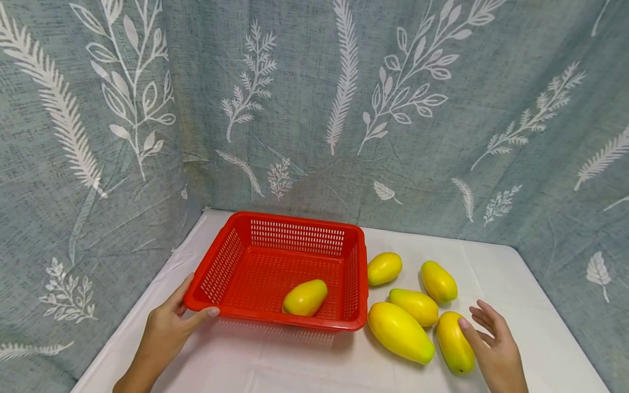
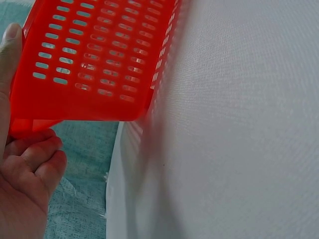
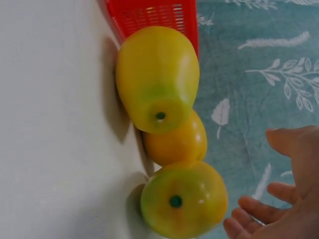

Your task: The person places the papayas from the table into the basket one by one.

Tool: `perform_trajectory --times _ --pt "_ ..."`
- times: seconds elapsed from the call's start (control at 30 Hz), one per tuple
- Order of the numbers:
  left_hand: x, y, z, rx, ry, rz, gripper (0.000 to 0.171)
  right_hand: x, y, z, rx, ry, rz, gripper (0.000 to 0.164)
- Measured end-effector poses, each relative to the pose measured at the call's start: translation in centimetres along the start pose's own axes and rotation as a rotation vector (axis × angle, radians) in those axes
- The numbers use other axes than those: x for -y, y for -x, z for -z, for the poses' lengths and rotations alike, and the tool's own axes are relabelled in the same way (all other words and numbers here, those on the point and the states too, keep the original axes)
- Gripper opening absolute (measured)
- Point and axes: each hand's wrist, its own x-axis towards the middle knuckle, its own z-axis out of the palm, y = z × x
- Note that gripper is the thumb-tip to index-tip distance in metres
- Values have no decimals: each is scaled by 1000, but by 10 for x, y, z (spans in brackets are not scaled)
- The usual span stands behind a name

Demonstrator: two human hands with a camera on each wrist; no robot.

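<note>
My left hand (image 1: 169, 327) grips the front left corner of a red plastic basket (image 1: 290, 323), thumb on the rim and fingers below it; the left wrist view shows the perforated basket wall (image 2: 94, 55) beside that hand. Inside the basket lies one yellow mango (image 1: 306, 298). On the right, my right hand (image 1: 498, 349) hovers with spread fingers beside the nearest right mango (image 1: 454, 344). Nothing is held in it. The right wrist view shows the hand (image 3: 279, 199) apart from a mango (image 3: 184, 199) with a green stem spot.
Right of the basket lie a large mango (image 1: 400, 333), one behind it (image 1: 415, 307), another at the back (image 1: 439, 282) and one by the basket wall (image 1: 385, 268). A white cloth (image 1: 295, 371) covers the table. Grey-green leaf-print curtains (image 1: 295, 109) stand behind and at both sides.
</note>
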Motion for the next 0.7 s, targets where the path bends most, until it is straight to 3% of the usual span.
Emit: perform_trajectory --times 0.7 --pt "1 0 -1 3 42 -21 95 -19 -13 -11 123 89 -111 103"
